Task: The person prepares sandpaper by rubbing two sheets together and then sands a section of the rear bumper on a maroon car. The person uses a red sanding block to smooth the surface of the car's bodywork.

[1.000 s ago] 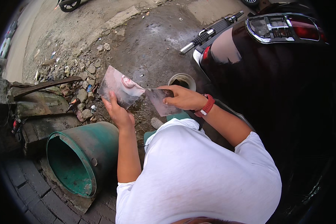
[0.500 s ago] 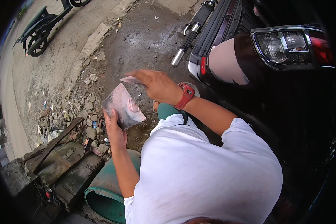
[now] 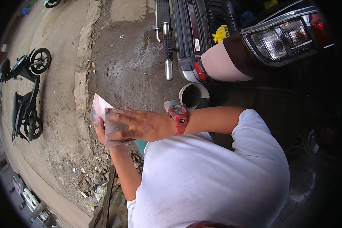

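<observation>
We've got the clear plastic bag sandwiched between our palms out in front of our chest: left hand cupped underneath, right hand pressed flat on top, fingers spread. Red watch on the right wrist.

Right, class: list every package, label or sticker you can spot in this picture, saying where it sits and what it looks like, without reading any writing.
Clear plastic bag: flat, see-through with a pinkish tint, pressed between the left hand and right hand.
Sticker: small white upright rectangle on the vehicle's rear.
Yellow wrapper: crumpled, lying in the vehicle's open back.
</observation>
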### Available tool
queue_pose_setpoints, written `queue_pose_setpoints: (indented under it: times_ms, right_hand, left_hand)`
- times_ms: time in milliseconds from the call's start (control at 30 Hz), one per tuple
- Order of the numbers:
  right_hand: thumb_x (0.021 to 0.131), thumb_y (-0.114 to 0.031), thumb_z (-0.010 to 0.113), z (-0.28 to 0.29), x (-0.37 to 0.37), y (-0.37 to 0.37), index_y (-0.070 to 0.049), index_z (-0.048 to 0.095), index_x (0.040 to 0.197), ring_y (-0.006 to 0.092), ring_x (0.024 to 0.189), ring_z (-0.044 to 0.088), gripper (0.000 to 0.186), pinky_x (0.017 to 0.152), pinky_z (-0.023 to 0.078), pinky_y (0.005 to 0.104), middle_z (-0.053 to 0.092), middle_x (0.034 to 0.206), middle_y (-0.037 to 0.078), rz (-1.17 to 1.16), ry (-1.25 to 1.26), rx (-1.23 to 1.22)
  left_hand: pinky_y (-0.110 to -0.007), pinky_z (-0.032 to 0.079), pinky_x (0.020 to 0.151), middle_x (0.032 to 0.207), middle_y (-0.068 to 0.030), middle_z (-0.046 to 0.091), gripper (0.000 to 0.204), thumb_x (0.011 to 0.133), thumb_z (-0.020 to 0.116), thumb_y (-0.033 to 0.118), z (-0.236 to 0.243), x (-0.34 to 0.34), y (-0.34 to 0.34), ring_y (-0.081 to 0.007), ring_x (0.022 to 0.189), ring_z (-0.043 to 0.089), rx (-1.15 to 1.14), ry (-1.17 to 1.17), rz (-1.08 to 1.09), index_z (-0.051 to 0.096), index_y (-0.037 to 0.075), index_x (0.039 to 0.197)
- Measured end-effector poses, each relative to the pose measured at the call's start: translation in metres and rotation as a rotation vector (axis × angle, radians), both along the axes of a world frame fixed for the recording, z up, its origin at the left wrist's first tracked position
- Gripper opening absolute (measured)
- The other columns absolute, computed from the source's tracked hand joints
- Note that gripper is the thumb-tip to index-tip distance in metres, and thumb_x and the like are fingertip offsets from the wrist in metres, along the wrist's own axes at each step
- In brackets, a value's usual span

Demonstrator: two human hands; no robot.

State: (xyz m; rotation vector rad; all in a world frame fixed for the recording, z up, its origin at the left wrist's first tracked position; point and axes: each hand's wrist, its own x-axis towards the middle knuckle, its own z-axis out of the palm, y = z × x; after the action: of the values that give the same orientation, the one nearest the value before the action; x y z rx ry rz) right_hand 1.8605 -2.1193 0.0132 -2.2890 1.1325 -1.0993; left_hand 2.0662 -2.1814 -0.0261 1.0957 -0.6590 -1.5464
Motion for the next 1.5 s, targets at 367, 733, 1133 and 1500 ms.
queue_pose_setpoints:
  times_ms: [367, 733, 1133, 1500]
  right_hand:
    - [0.093, -0.01, 0.056, -0.025, 0.043, -0.059, -0.028, 0.056, 0.142, 0.0438, 0.144, 0.041, 0.052, 0.116, 0.024, 0.0754, 0.046, 0.15, 0.014, -0.691, 0.451, 0.144]
    - [0.09, -0.01, 0.061, 0.014, 0.143, -0.1, -0.029, 0.066, 0.134, 0.0344, 0.146, 0.04, 0.048, 0.121, 0.014, 0.0731, 0.05, 0.147, 0.009, -0.993, 0.454, 0.358]
    - [0.084, 0.005, 0.06, 0.013, 0.154, -0.113, -0.018, 0.035, 0.153, 0.0478, 0.13, 0.053, 0.077, 0.106, 0.051, 0.0504, 0.036, 0.148, 0.022, -1.277, 0.368, 0.498]
    - [0.097, 0.001, 0.056, 0.041, 0.176, -0.148, -0.001, 0.048, 0.147, 0.0148, 0.113, 0.063, 0.051, 0.1, 0.051, 0.0334, 0.065, 0.129, 0.01, -0.834, -1.63, 0.382]
  left_hand:
    - [-0.041, 0.044, 0.109, 0.138, -0.0158, 0.058, 0.051, 0.104, 0.062, 0.022, -0.014, -0.018, -0.16, -0.0252, 0.124, 0.058, -0.132, -0.061, -0.51, 0.043, 0.0, 0.146]
    - [-0.037, 0.044, 0.109, 0.139, -0.0165, 0.055, 0.062, 0.106, 0.06, 0.025, -0.004, 0.024, -0.234, -0.0217, 0.124, 0.056, -0.231, -0.054, -0.778, 0.032, -0.003, 0.154]
    - [-0.035, 0.054, 0.097, 0.126, -0.0107, 0.064, 0.042, 0.104, 0.059, 0.016, 0.02, 0.033, -0.245, -0.0208, 0.112, 0.066, 0.067, 0.185, -1.099, 0.046, 0.002, 0.141]
    - [-0.037, 0.046, 0.107, 0.133, -0.0136, 0.06, 0.051, 0.105, 0.059, 0.021, 0.031, 0.029, -0.274, -0.0214, 0.121, 0.059, -0.044, 0.144, -0.898, 0.04, 0.0, 0.148]
